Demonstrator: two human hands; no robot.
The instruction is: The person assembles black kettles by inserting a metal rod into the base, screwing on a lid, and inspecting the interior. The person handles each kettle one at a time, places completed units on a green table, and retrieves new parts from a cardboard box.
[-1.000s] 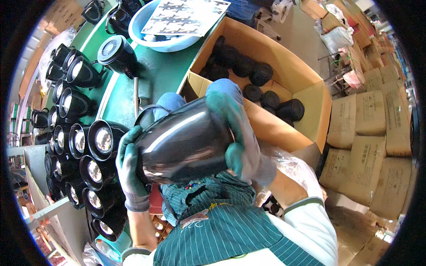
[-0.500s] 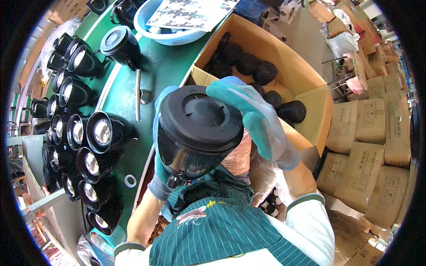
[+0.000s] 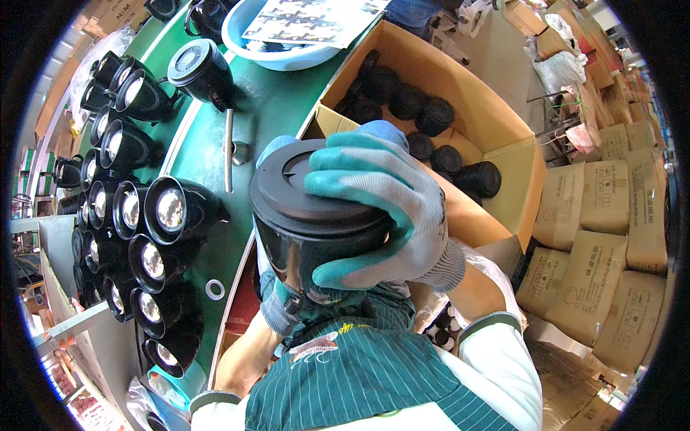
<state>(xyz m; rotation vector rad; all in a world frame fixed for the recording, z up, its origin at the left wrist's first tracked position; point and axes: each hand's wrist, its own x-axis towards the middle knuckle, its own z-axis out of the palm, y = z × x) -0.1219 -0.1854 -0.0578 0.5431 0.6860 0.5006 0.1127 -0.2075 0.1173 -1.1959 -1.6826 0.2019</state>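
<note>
Raised closer, black pot (image 3: 316,230) sits between both hands.

A green counter (image 3: 266,108) runs along the left, crowded with a row of open black kettle bodies (image 3: 154,215) whose shiny insides catch the light. One lidded black kettle (image 3: 201,68) stands apart near a pale blue basin (image 3: 248,44) with printed sheets (image 3: 313,14) lying across it. A small white ring (image 3: 215,289) lies on the counter's edge, and a metal rod (image 3: 228,151) rests further up. Beside the counter sits an open cardboard box (image 3: 503,144) holding black round lids (image 3: 431,115). Stacked brown cartons (image 3: 596,237) fill the right side.
</note>
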